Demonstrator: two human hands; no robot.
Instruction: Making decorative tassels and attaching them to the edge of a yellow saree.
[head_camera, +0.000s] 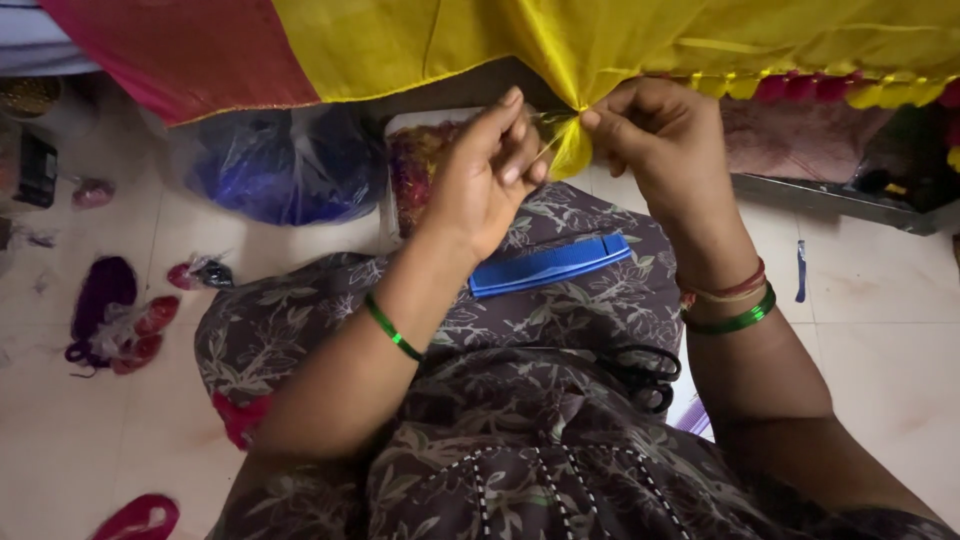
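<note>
A yellow silk cloth (560, 40) with a red border hangs across the top of the view. My left hand (485, 175) pinches a thin thread or needle at the cloth's lower edge. My right hand (655, 135) grips a gathered yellow bunch of the cloth's fringe (570, 150) just beside it. The two hands nearly touch at that bunch. Finished red and yellow tassels (800, 88) run along the hem to the right. Green bangles sit on both wrists.
A blue comb (550, 265) and black scissors (645, 375) lie on my lap. On the tiled floor at left are a blue plastic bag (285, 165), purple and red thread bundles (115, 315), and a bag of mixed threads (415, 165).
</note>
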